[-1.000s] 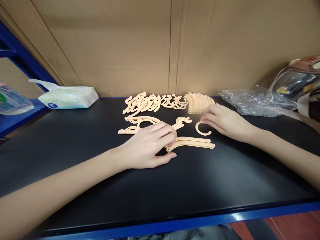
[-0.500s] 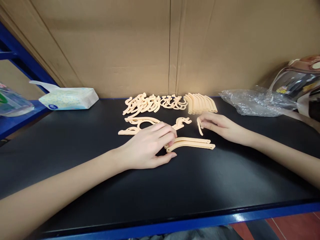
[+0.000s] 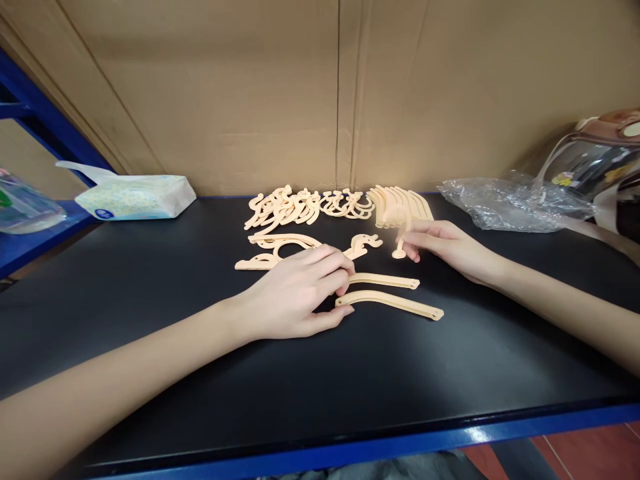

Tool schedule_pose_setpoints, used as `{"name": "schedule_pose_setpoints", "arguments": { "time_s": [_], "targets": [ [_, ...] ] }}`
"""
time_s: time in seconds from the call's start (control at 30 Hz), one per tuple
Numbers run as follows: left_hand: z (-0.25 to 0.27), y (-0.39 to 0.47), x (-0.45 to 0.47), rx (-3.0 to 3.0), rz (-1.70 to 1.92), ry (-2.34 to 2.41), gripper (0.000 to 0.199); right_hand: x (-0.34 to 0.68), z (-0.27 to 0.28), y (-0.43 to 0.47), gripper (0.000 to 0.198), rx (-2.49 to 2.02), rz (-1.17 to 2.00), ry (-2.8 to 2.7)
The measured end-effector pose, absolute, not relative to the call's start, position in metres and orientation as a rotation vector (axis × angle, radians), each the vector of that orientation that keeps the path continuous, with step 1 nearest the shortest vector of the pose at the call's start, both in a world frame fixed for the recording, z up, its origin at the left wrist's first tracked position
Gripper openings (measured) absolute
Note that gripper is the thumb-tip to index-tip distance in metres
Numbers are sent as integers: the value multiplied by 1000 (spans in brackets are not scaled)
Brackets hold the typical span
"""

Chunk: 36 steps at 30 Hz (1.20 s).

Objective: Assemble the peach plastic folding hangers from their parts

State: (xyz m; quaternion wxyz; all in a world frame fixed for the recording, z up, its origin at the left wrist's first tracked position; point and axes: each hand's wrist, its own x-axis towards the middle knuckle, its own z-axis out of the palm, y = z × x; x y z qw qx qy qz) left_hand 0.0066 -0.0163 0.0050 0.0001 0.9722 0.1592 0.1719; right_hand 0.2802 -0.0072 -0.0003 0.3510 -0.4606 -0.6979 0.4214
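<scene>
**Two hands working with pale plastic pieces on a black table**

A small hook-shaped piece (image 3: 400,241) is pinched upright between the thumb and fingertips of the right hand (image 3: 445,248), its lower end touching the black table (image 3: 150,300). The left hand (image 3: 295,293) lies knuckles up, its fingers curled and pressing the near ends of two long curved strips (image 3: 387,303), which lie flat and fan apart toward the right. Just behind that hand lie an arched piece (image 3: 273,250) and a scrolled piece (image 3: 364,244). Farther back, rows of similar pale parts (image 3: 340,203) sit against a cardboard wall (image 3: 250,93). A tissue pack (image 3: 133,197) lies far left; crumpled clear plastic wrap (image 3: 510,203) lies far right.
</scene>
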Motion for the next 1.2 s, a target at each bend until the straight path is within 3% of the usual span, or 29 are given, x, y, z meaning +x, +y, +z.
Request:
{"name": "schedule_pose_setpoints", "arguments": {
  "time_s": [0.17, 0.47, 0.77, 1.0, 1.2],
  "targets": [
    [4, -17, 8, 2905, 709, 665, 14, 282, 0, -6, 31, -1181, 1064, -1831],
    [2, -3, 4, 1911, 1034, 960, 22, 289, -10, -2, 20, -1112, 1122, -1731],
    [11, -4, 3, 1624, 992, 1077, 32, 283, -5, -5, 12, -1141, 1137, -1709],
    [15, -18, 10, 1697, 790, 1132, 33, 290, -10, -4, 9, -1144, 1111, -1763],
    [12, -22, 8, 2299, 614, 1097, 39, 290, -10, -4, 10, -1164, 1092, -1766]
  ]
}}
